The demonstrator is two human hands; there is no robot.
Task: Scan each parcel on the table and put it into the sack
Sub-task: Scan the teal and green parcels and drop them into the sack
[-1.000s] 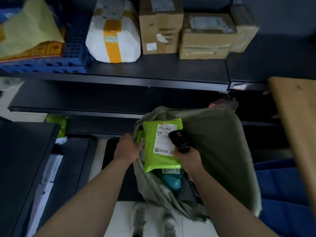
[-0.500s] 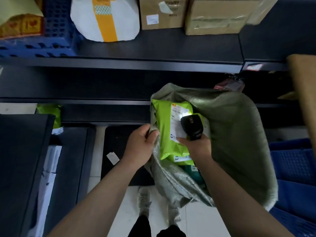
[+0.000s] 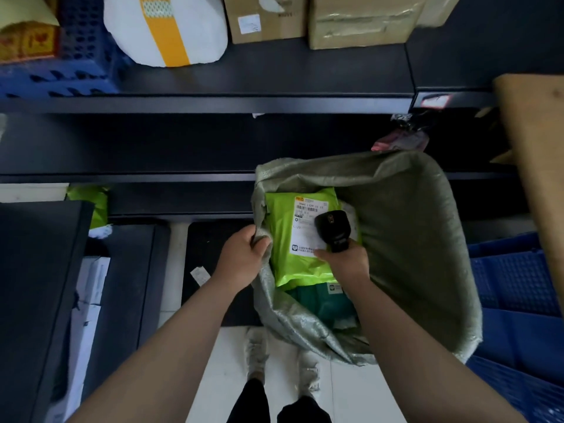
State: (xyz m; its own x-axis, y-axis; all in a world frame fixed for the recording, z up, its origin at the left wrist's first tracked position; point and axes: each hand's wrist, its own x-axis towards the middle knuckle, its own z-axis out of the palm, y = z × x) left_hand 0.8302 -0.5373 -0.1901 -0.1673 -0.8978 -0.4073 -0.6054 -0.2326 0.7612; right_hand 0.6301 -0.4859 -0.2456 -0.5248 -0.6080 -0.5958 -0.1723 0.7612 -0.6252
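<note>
Two parcels lie in the grey-green woven sack, lime-green plastic mailer atop teal mailer. Grip of left hand pinches the sack rim; grip of right hand wraps black handheld scanner. Remaining parcels unseen.

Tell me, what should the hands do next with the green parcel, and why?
Probably lift the right hand, gripping the barcode scanner, out of the green woven sack: the lime-green parcel already lies inside it, over a teal parcel, while the left hand grips the rim open.
</note>
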